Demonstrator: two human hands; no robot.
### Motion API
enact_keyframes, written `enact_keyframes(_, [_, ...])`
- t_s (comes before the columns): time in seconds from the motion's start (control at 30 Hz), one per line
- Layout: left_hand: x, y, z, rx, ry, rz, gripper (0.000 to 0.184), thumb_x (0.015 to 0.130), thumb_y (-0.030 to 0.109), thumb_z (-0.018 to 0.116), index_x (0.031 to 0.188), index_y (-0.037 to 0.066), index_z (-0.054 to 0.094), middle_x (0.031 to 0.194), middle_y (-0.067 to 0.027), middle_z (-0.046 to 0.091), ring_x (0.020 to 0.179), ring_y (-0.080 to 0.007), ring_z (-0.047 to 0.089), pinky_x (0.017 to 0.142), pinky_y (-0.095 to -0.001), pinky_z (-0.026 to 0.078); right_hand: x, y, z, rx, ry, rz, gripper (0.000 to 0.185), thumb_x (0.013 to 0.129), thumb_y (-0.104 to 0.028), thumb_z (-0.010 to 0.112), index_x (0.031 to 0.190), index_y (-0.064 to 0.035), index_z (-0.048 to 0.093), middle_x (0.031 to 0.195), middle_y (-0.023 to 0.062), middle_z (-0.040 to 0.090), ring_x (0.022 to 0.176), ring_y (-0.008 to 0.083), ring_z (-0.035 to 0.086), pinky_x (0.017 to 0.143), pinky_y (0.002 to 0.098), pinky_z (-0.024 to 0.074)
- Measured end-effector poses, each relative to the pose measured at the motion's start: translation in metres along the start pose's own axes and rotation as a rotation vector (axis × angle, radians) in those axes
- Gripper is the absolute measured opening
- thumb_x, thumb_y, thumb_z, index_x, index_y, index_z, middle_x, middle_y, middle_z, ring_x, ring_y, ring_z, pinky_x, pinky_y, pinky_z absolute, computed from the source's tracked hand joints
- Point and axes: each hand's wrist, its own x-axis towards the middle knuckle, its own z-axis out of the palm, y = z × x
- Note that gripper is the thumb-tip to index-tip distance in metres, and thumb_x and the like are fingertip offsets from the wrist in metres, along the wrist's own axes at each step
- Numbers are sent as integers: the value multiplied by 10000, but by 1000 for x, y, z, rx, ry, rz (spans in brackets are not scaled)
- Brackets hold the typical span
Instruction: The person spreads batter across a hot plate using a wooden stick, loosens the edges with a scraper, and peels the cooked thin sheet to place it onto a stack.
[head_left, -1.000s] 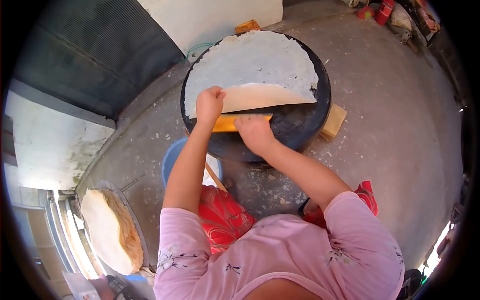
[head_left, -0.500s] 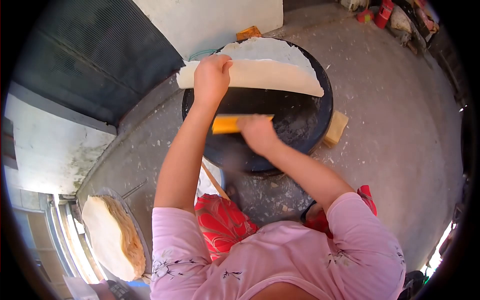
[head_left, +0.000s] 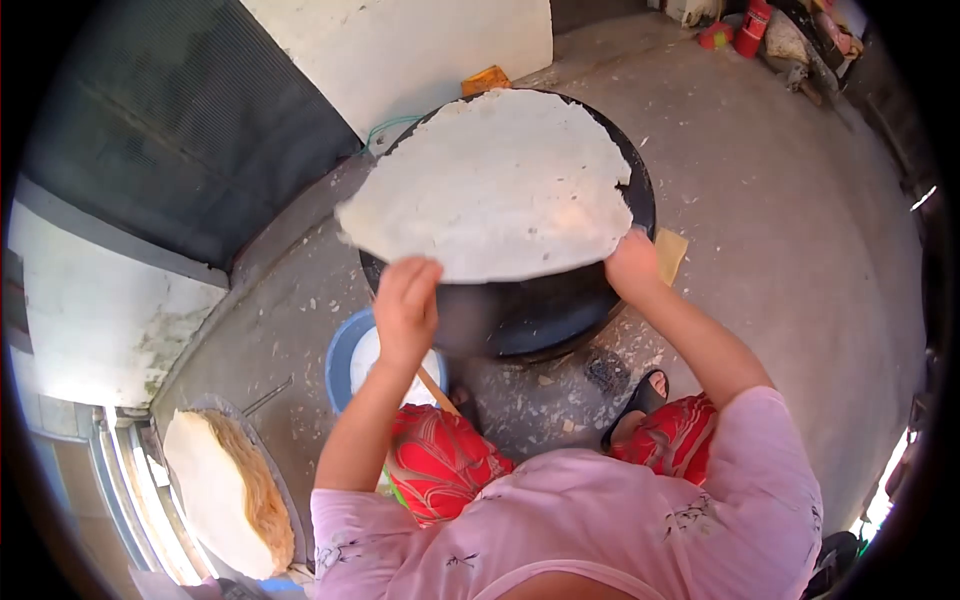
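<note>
A large thin pale flatbread point(head_left: 500, 190) lies over the round black griddle point(head_left: 530, 315), its left side reaching past the rim and its near edge lifted. My left hand point(head_left: 410, 300) pinches that near edge at the left. At the right, my right hand point(head_left: 635, 265) has its fingers closed on the flatbread's right edge, partly hidden. The front part of the griddle shows bare and black. The yellow scraper cannot be seen.
A blue bucket point(head_left: 345, 365) with white contents and a wooden stick point(head_left: 435, 388) stands before the griddle. A stack of flatbreads point(head_left: 225, 490) is at the lower left. Yellow blocks sit beside the griddle, at the back point(head_left: 485, 80) and right point(head_left: 672, 252).
The folded flatbread has spread out again over the griddle. My left hand came down toward me. My right hand moved right, from the yellow scraper to the flatbread's edge.
</note>
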Motion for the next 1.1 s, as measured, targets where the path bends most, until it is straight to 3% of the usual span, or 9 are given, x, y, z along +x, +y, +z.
enact_keyframes(0.13, [-63, -23, 28, -128, -220, -204, 255, 667, -52, 599, 908, 31, 592, 1008, -125, 564, 975, -279, 523, 769, -343, 444, -63, 15, -71, 204, -27, -148, 319, 638, -42, 590, 951, -103, 570, 834, 84, 593, 833, 260, 563, 699, 361, 452])
enact_keyframes(0.27, [-79, -50, 58, -345, -136, -860, 462, 667, 138, 704, 1084, 25, 538, 1218, -133, 392, 1118, -270, 400, 841, -391, 406, -108, 0, -120, 365, -76, -30, 304, 665, -48, 614, 965, -83, 578, 837, 111, 608, 743, 294, 586, 667, 368, 467])
enact_keyframes(0.33, [-56, -54, 66, -200, 231, -1481, 592, 685, 171, 714, 1155, -29, 415, 1223, -200, 304, 1180, -329, 319, 919, -351, 340, -120, -17, -133, 564, -26, 102, 277, 687, -52, 629, 960, -59, 587, 834, 126, 617, 739, 301, 594, 647, 362, 471])
enact_keyframes(0.4, [-57, -80, 72, -248, 284, -1569, 693, 679, 178, 733, 1207, -34, 337, 1247, -218, 193, 1122, -364, 385, 848, -376, 416, -129, -29, -134, 680, -52, 182, 275, 689, -55, 635, 960, -53, 588, 835, 128, 617, 743, 298, 596, 646, 353, 472])
enact_keyframes(0.47, [-38, -77, 65, -443, 473, -1831, 621, 668, 147, 741, 1160, -36, 408, 1200, -202, 346, 968, -323, 519, 709, -382, 494, -135, -32, -131, 801, -71, 267, 274, 692, -58, 640, 960, -47, 589, 836, 130, 617, 747, 295, 597, 645, 344, 472])
enact_keyframes(0.57, [-56, -103, 72, -1088, 370, -1739, 499, 676, 109, 724, 1088, -41, 485, 1042, -159, 531, 772, -270, 593, 593, -354, 520, -138, -30, -121, 788, 4, 176, 272, 700, -64, 636, 967, -47, 585, 829, 130, 616, 744, 290, 597, 649, 340, 473])
enact_keyframes(0.7, [-41, -86, 65, -806, 191, -1714, 334, 702, 85, 693, 983, -28, 553, 863, -94, 613, 711, -216, 602, 608, -323, 512, -139, -22, -119, 726, -41, 150, 260, 705, -70, 633, 960, -53, 587, 837, 127, 618, 754, 292, 597, 650, 339, 471])
enact_keyframes(0.87, [-12, -42, 38, -822, 167, -1256, 199, 750, 80, 647, 911, -8, 571, 827, -64, 600, 718, -155, 597, 618, -279, 494, -137, -24, -123, 694, -72, 146, 259, 702, -76, 637, 955, -58, 588, 852, 128, 619, 762, 296, 594, 652, 340, 470])
enact_keyframes(1.1, [-42, -37, 10, -1008, 327, -1519, 276, 812, 63, 555, 1067, -27, 498, 1015, -120, 581, 905, -245, 588, 764, -362, 498, -148, -21, -108, 1066, -107, 362, 336, 728, -70, 616, 1056, -41, 548, 965, 113, 612, 893, 245, 590, 756, 324, 459])
